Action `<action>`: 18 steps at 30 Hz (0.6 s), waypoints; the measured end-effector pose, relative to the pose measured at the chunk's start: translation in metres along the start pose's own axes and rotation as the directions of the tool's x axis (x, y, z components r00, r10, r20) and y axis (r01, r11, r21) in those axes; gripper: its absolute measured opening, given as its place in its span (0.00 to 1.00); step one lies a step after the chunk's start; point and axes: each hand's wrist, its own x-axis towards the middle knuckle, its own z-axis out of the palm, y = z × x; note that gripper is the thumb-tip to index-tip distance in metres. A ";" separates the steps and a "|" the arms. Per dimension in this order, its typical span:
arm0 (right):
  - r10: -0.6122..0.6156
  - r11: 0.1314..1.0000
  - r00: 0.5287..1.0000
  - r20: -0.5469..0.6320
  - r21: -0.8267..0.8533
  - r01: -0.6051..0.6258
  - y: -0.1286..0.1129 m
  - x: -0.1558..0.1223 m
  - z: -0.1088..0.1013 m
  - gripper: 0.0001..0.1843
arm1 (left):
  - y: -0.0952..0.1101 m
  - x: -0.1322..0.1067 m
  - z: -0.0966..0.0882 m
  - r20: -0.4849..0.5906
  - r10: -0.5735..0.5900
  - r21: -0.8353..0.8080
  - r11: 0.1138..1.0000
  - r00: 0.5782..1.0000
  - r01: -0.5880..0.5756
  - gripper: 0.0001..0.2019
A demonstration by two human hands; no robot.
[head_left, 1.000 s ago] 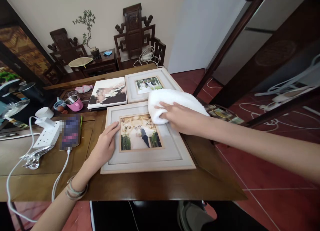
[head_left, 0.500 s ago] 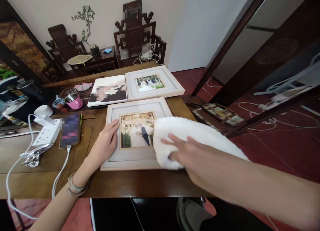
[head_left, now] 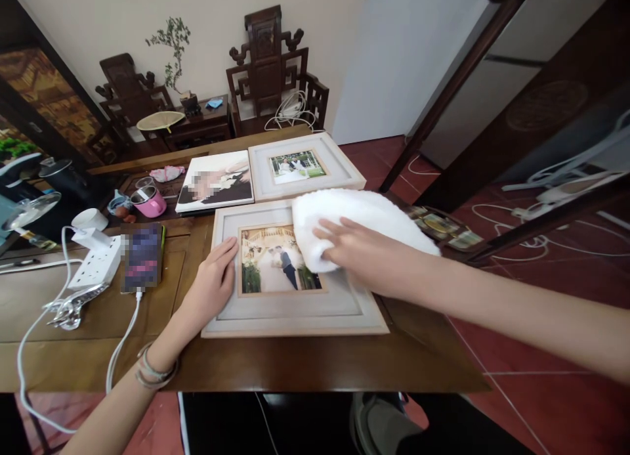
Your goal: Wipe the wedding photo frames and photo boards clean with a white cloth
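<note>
A light wooden picture frame (head_left: pixel 290 317) lies flat on the brown table, with a wedding photo (head_left: pixel 268 264) in its middle. My left hand (head_left: pixel 215 281) rests on the frame's left edge, its fingers stretched out flat. In my right hand (head_left: pixel 352 248) is a fluffy white cloth (head_left: pixel 364 209), pressed on the upper right part of the frame. The cloth covers that corner and a bit of the photo, and some of it hangs to the right.
Behind lie a second framed photo (head_left: pixel 339 163) and a photo panel (head_left: pixel 216 179). A pink mug (head_left: pixel 149 202), a phone (head_left: pixel 142 258) on a white cable and a power strip (head_left: pixel 98 264) are at left. Carved chairs (head_left: pixel 266 67) stand beyond the wooden table (head_left: pixel 305 366).
My right hand has moved the cloth away from me, from the frame's lower right to its upper right, uncovering the lower right corner. My left hand stays on the left edge.
</note>
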 end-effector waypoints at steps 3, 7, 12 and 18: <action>-0.061 0.993 0.998 -0.026 0.096 0.063 -0.023 -0.034 0.000 0.15 | 0.000 0.000 0.001 -0.004 -0.007 -0.014 1.000 1.000 0.007 0.22; -0.115 0.971 0.992 -0.058 0.203 0.124 -0.041 -0.061 -0.001 0.17 | 0.000 0.000 0.001 -0.018 0.000 -0.031 1.000 1.000 -0.001 0.21; 0.012 0.982 1.000 0.019 0.189 -0.016 -0.019 -0.030 -0.003 0.25 | 0.000 -0.001 0.000 0.012 0.006 -0.026 1.000 1.000 -0.005 0.22; 0.112 0.992 0.993 -0.040 -0.061 -0.114 0.034 0.031 0.005 0.27 | -0.003 -0.001 -0.001 0.012 0.018 -0.014 1.000 1.000 -0.018 0.22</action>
